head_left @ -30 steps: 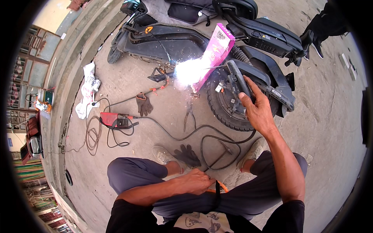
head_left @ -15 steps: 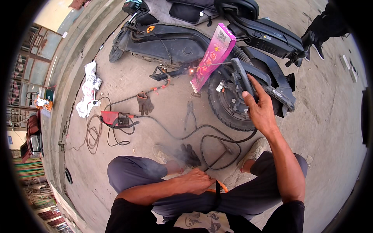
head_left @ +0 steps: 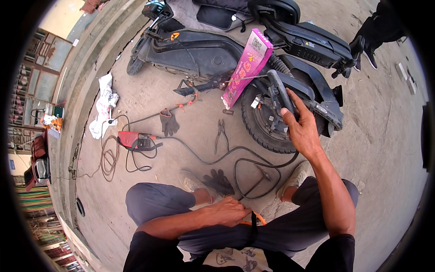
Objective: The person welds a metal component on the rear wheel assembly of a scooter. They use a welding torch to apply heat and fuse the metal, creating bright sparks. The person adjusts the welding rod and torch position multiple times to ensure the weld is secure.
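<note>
My right hand grips a dark electrode holder with a thin rod reaching left, its tip at a metal stand under a black electric scooter lying on its side. A pink cardboard box leans there beside the rear wheel. My left hand is closed at my lap beside an orange loop and black strap; what it holds is unclear. Between me and the scooter lie pliers, a hammer and dark gloves.
A red machine with coiled cables sits left, near a white cloth. Concrete steps edge the left side, with stored items beyond. A person's dark-clad legs stand upper right, near small blocks.
The bright arc and sparks of a second ago have gone; the red glow and smoke seen afterwards have faded. My hands are almost in the same places.
</note>
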{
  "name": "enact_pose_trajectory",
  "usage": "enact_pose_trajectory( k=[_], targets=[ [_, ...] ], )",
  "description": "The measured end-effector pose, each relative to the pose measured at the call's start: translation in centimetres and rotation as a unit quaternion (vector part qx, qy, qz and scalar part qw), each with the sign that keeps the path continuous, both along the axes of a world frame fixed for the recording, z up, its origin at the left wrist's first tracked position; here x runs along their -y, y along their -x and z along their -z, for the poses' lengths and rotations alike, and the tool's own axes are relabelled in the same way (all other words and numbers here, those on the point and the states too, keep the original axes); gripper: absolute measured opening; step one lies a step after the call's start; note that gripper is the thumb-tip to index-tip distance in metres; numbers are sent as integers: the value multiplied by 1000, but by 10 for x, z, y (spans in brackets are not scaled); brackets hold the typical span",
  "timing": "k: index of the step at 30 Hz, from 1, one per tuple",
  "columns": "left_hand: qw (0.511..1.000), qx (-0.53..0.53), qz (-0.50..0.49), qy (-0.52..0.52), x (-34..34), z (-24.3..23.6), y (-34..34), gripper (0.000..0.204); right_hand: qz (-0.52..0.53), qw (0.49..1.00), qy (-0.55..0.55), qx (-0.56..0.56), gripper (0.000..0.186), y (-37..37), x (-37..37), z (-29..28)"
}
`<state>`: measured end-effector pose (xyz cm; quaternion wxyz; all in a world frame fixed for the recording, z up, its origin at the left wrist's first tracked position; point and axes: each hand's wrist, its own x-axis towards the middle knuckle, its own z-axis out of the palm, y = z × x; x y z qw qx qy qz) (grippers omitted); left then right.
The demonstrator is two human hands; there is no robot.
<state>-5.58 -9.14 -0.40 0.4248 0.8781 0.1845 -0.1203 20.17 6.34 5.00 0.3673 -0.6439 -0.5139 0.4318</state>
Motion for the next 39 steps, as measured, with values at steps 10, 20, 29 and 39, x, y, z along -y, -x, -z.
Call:
enact_pose_trajectory(
  k=[10, 20, 29, 39],
  targets=[
    [1000, -3, -4, -4, 3, 6, 2, 27, -2, 1000, 9, 5, 54, 2, -2, 0],
    [1000, 10, -5, -1, 6, 12, 4, 30, -6, 1000, 3, 0, 54, 3, -2, 2],
    [1000, -6, 1, 1, 5, 10, 3, 28, -8, 1000, 4, 7, 54, 4, -3, 3],
    [1000, -5, 0, -10, 8, 14, 4, 29, -12, 1000, 5, 13, 54, 5, -5, 5]
  ],
)
